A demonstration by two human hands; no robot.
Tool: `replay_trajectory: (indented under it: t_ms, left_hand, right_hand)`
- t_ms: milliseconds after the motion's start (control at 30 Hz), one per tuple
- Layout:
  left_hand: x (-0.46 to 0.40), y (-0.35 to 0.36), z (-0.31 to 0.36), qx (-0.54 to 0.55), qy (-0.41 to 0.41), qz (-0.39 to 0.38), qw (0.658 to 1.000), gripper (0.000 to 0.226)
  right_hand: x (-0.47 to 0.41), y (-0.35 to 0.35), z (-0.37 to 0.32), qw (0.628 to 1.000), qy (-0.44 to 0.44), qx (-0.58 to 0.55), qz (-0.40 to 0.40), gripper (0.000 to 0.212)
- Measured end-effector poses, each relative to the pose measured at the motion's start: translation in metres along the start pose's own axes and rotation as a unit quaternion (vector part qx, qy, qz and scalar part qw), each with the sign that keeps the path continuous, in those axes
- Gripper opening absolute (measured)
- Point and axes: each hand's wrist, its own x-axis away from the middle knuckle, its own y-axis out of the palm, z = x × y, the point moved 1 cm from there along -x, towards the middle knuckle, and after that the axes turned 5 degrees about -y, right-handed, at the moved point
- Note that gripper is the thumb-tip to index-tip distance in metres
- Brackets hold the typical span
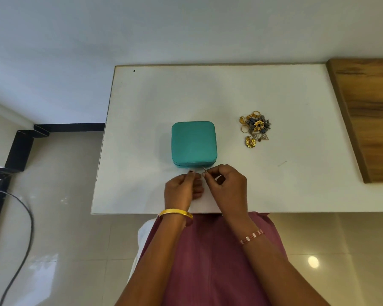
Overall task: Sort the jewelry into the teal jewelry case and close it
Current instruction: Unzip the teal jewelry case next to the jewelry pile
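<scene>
The case (194, 142) is sitting zipped on the table (142, 107), the jewelry (255, 129) lying heaped well to its right. The right hand (227, 181) is pinching the zip pull (204, 169) (at the case's near edge); the left hand (181, 188) is resting curled beside it, holding nothing visible.

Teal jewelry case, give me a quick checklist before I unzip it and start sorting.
1. teal jewelry case flat on the white table: ok.
2. Lid zipped shut, needs opening: not ok.
3. right hand pinching the zipper pull: ok.
4. left hand steadying the case: not ok, it sits just short of it, fingers curled.
5. jewelry pile within reach, right of the case and apart from it: ok.
6. Compartments inside free: cannot tell.
</scene>
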Motion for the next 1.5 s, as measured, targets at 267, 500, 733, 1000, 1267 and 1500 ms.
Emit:
replay_trajectory:
  t_ms: [267, 500, 733, 1000, 1267, 1500]
  left_hand:
    - [-0.007, 0.007, 0.003, -0.075, 0.048, -0.002, 0.996, 0.016]
    - [-0.004, 0.006, 0.007, -0.227, 0.178, 0.037, 0.957, 0.022]
    - [-0.007, -0.021, 0.014, -0.292, 0.213, 0.059, 0.931, 0.02]
    - [-0.029, -0.051, 0.029, -0.278, 0.211, 0.116, 0.93, 0.016]
    - [-0.062, -0.042, 0.062, -0.27, 0.268, 0.133, 0.915, 0.017]
    - [-0.087, -0.024, 0.095, -0.266, 0.306, 0.083, 0.91, 0.018]
  right_hand:
    - [0.006, -0.007, 0.0, 0.997, -0.061, 0.035, -0.022, 0.015]
    - [-0.009, 0.006, -0.007, 0.979, -0.16, 0.11, -0.064, 0.047]
    - [-0.018, -0.002, 0.011, 0.962, -0.223, 0.146, -0.062, 0.053]
    - [-0.032, 0.001, 0.006, 0.968, -0.223, 0.085, -0.077, 0.039]
    - [-0.035, 0.002, 0.011, 0.958, -0.264, 0.099, -0.048, 0.036]
    - [-0.034, 0.002, 0.014, 0.957, -0.269, 0.099, -0.042, 0.037]
